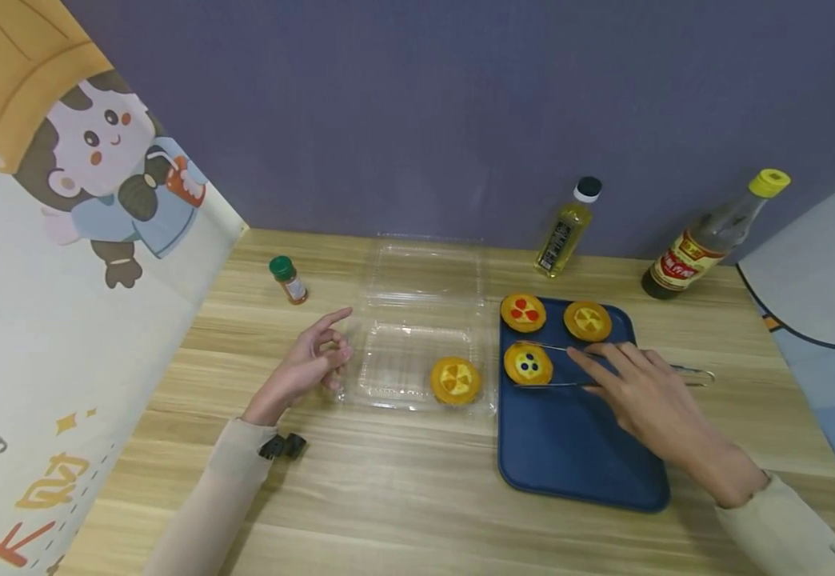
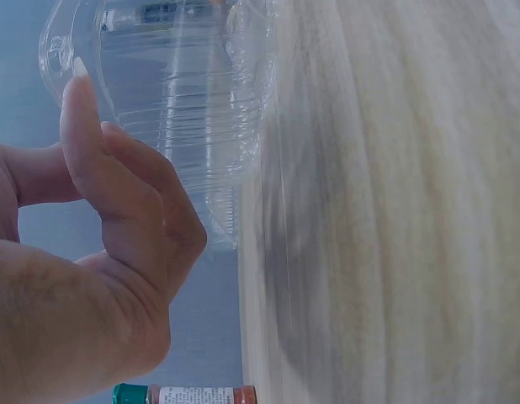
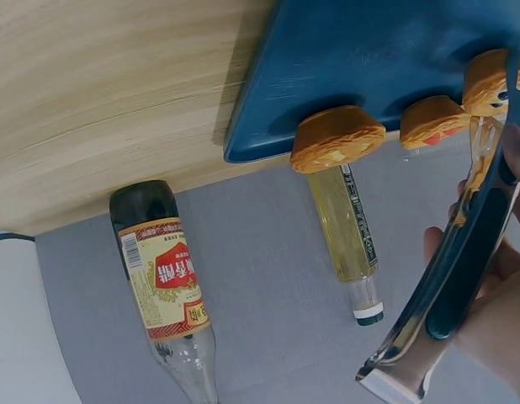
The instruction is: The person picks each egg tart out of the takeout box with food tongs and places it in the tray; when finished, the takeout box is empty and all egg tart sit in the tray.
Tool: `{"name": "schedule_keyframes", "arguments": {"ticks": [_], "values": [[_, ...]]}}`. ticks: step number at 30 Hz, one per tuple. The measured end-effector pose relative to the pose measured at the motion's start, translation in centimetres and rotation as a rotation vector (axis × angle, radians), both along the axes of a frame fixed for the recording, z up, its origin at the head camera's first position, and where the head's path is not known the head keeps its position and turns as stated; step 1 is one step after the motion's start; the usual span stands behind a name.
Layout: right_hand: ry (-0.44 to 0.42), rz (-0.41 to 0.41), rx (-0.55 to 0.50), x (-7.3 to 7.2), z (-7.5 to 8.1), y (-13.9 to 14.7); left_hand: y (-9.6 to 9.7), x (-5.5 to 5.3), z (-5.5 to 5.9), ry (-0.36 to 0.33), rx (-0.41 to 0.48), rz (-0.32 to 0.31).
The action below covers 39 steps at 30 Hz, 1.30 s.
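My right hand (image 1: 637, 396) grips a pair of metal tongs (image 3: 466, 269) with dark grip panels. The tong arms lie on either side of a tart with dark blue dots (image 1: 529, 365) on the blue tray (image 1: 576, 448). Behind that tart are a tart with red pieces (image 1: 523, 313) and one with yellow wedges (image 1: 587, 321). My left hand (image 1: 309, 360) is beside the left edge of a clear plastic box (image 2: 176, 93), index finger extended and other fingers loosely bent, holding nothing. The box lies with its lid laid back, and another yellow-wedge tart (image 1: 455, 381) sits at its front right.
A small green-capped spice jar (image 1: 289, 280) stands behind my left hand. Behind the tray are an oil bottle (image 1: 565, 232) and a yellow-capped bottle with a red label (image 1: 705, 240). A purple-grey wall (image 1: 417, 120) closes off the back of the wooden table (image 1: 389, 488).
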State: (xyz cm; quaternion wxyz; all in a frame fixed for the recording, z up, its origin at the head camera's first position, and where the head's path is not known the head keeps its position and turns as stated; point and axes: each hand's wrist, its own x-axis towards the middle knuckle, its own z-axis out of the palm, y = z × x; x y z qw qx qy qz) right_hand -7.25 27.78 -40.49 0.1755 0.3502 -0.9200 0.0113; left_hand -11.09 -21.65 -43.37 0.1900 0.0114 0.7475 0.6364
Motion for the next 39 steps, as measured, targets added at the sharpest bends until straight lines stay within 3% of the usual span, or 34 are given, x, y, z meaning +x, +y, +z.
{"name": "schedule_keyframes", "arguments": {"ticks": [23,39], "values": [[-0.016,0.011,0.011,0.2,-0.1,0.1,0.0,0.1,-0.2,0.002,-0.002,-0.004],[-0.038,0.025,-0.024,0.4,0.9,0.3,0.0,0.1,0.1,0.007,-0.001,0.000]]}}
